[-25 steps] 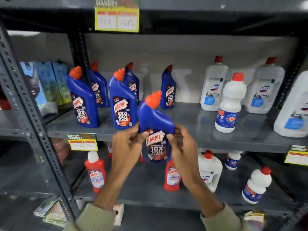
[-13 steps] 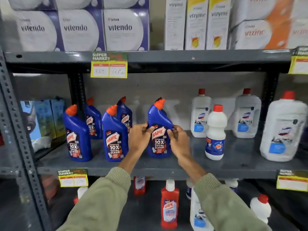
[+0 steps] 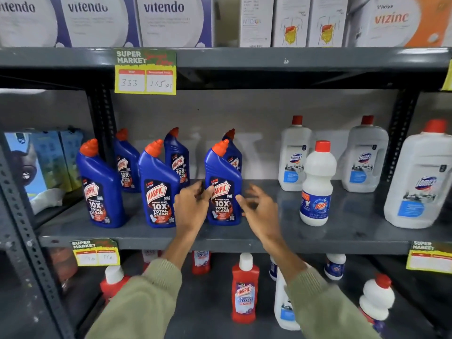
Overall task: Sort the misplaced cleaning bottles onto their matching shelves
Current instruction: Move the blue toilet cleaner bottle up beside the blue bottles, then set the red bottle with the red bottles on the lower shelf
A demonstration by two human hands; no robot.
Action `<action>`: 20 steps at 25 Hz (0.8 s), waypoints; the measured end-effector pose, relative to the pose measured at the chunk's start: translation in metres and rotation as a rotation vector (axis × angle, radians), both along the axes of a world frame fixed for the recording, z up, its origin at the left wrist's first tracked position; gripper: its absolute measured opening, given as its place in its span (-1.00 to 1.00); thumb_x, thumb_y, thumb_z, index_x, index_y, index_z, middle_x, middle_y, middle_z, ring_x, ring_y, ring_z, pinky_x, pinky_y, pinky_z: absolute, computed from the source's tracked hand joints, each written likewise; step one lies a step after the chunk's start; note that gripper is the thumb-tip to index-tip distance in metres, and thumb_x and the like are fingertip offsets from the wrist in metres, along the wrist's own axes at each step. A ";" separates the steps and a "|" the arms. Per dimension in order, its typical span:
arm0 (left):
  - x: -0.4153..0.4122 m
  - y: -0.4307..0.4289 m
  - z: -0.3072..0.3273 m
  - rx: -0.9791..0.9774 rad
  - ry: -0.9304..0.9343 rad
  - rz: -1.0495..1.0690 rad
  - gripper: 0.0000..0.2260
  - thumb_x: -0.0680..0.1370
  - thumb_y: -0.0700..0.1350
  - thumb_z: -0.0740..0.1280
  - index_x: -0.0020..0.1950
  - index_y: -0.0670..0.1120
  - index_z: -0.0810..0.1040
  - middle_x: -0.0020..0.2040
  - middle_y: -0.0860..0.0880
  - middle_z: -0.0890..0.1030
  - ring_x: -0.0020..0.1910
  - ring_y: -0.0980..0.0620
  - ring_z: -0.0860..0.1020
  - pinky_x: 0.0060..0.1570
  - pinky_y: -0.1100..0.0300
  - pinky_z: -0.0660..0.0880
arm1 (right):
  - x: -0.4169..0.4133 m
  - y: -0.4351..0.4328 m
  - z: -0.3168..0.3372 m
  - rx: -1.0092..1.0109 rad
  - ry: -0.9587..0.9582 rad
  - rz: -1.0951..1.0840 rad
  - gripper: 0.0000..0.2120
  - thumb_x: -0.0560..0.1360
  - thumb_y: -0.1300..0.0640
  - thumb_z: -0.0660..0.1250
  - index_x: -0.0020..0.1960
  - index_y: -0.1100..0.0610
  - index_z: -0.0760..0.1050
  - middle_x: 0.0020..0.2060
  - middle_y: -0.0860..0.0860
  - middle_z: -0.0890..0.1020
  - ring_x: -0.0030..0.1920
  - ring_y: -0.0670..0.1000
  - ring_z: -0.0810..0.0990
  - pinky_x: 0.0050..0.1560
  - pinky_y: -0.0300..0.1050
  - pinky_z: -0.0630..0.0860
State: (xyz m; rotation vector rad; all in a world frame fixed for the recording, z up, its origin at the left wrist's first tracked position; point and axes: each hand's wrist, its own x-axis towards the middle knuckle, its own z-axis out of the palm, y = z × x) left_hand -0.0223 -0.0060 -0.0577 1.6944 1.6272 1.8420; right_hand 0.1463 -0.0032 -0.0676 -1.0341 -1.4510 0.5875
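Note:
A blue Harpic bottle [image 3: 222, 184] with an orange cap stands upright on the middle shelf [image 3: 269, 236], at the right end of a group of several blue Harpic bottles [image 3: 159, 187]. My left hand [image 3: 192, 206] is just left of it with fingers spread, thumb near or touching the label. My right hand [image 3: 259, 209] is just right of it, fingers apart and blurred, holding nothing. White Domex bottles [image 3: 294, 155] and a white Rin bottle [image 3: 316, 184] stand further right on the same shelf.
The lower shelf holds red Harpic bottles [image 3: 244, 289] mixed with white bottles [image 3: 376, 297]. Boxes [image 3: 171, 20] fill the top shelf. Yellow price tags [image 3: 145, 72] hang on the shelf edges. A dark steel upright [image 3: 24, 228] frames the left.
Both hands lifted the blue Harpic bottle from in front of the lower shelf, set it on the middle shelf, and have now let go, fingers spreading away.

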 end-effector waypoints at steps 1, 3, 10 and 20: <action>0.002 -0.012 -0.014 0.083 -0.033 0.054 -0.75 0.52 0.00 0.41 0.13 -0.09 0.65 0.00 0.16 0.68 -0.11 0.33 0.64 -0.08 0.47 0.56 | 0.006 -0.011 -0.015 0.084 0.030 -0.054 -0.63 0.51 0.03 0.40 0.29 0.07 0.52 0.03 -0.09 0.67 -0.01 -0.04 0.68 -0.08 -0.16 0.65; 0.010 -0.042 -0.062 0.249 -0.080 0.099 -0.79 0.49 -0.01 0.46 0.08 -0.05 0.69 -0.04 0.24 0.68 -0.14 0.39 0.64 -0.14 0.55 0.50 | 0.018 -0.036 -0.062 0.221 0.087 -0.147 -0.84 0.53 -0.01 0.36 0.09 -0.05 0.60 -0.11 -0.15 0.68 -0.11 -0.07 0.68 -0.14 -0.36 0.56; 0.050 -0.043 -0.211 -0.414 -0.046 -0.052 -0.78 0.43 -0.09 0.52 -0.01 -0.20 0.70 -0.20 -0.04 0.72 -0.18 0.19 0.59 -0.21 0.53 0.37 | 0.030 -0.024 -0.203 -0.331 -0.127 -0.142 -0.67 0.47 0.40 0.24 0.18 0.19 0.55 0.01 0.06 0.70 0.07 0.08 0.66 0.17 0.05 0.57; 0.031 0.006 -0.248 -0.586 -0.056 -0.214 -0.86 0.45 -0.40 0.36 -0.04 -0.31 0.67 -0.06 -0.22 0.73 -0.11 0.05 0.60 -0.01 0.00 0.63 | 0.007 0.016 -0.246 -0.635 -0.405 -0.130 -0.73 0.58 0.16 0.21 0.25 0.19 0.47 0.17 0.19 0.63 0.24 0.24 0.55 0.27 0.13 0.49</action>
